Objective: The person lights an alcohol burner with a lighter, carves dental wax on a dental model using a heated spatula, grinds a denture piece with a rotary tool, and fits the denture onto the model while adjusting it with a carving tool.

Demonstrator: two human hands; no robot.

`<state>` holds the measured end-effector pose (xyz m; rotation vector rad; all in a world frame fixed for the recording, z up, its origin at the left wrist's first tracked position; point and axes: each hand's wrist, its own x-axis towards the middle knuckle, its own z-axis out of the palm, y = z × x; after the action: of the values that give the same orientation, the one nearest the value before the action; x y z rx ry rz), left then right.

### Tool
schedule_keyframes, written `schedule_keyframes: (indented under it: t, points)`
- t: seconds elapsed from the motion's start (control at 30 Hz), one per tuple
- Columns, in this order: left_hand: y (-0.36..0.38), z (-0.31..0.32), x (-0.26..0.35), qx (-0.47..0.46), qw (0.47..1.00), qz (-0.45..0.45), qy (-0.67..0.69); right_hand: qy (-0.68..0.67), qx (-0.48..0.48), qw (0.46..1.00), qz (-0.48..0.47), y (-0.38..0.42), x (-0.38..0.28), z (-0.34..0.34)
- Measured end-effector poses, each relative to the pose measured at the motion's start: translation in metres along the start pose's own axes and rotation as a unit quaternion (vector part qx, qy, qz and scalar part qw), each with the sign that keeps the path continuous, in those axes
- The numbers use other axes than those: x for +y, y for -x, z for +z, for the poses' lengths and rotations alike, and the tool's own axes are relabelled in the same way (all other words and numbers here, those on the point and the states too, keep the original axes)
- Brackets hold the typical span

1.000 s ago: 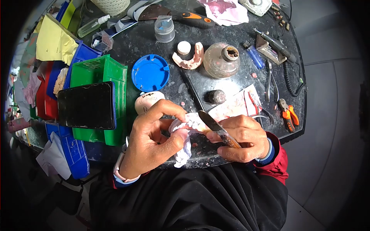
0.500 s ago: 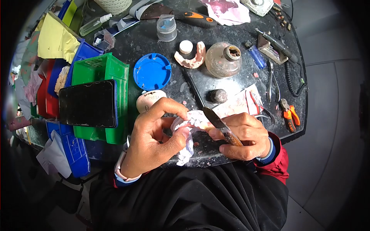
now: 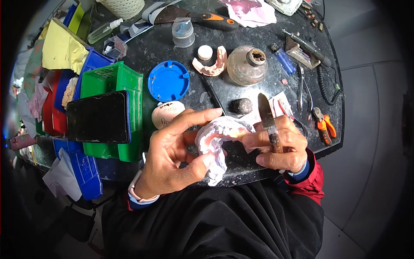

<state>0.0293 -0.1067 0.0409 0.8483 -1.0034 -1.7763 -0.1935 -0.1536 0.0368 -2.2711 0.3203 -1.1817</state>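
Observation:
My left hand [image 3: 177, 151] grips a white dental cast with pink gums and teeth [image 3: 217, 138], wrapped in white tissue, just above the table's near edge. My right hand [image 3: 280, 144] holds a knife [image 3: 267, 116] with a worn handle, its blade pointing up and away from the cast. The right thumb and forefinger also touch the right side of the cast.
On the black round table [image 3: 241, 90] lie a blue lid [image 3: 168, 80], a glass spirit lamp [image 3: 246, 65], a pink wax rim [image 3: 211, 67], a dark lump [image 3: 242, 105], pliers [image 3: 323, 123], a blue lighter [image 3: 284, 60]. Green bin [image 3: 114, 80] with phone [image 3: 98, 116] stands left.
The knife blade has lifted off the cast and swung upright. The cast has been turned so its teeth and pink gum face up, and both hands have shifted slightly right.

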Motion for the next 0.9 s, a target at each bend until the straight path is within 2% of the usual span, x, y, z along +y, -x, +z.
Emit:
schedule_keyframes:
  t: [0.13,0.27,0.37,0.5,0.7,0.9]
  points:
    - [-0.001,-0.002,0.001,-0.019,0.998,-0.008,0.064,-0.048,0.024,0.999,0.007,0.004,0.003,0.000]
    - [-0.002,0.001,0.003,-0.034,0.997,-0.009,0.069,-0.052,0.032,0.998,0.003,0.005,0.004,-0.002]
    - [-0.002,0.011,0.005,0.033,0.999,-0.038,0.006,-0.039,0.049,0.998,0.010,0.008,0.004,-0.001]
    - [-0.002,0.012,0.007,0.017,0.997,-0.056,0.050,0.004,0.059,0.997,0.052,0.006,0.000,-0.006]
    - [-0.005,0.011,0.001,-0.014,0.997,-0.021,0.072,-0.060,0.160,0.984,0.050,0.005,0.008,0.006]
    - [-0.002,0.006,-0.002,-0.005,0.999,-0.036,0.036,-0.077,0.191,0.976,0.072,0.009,0.010,0.009]
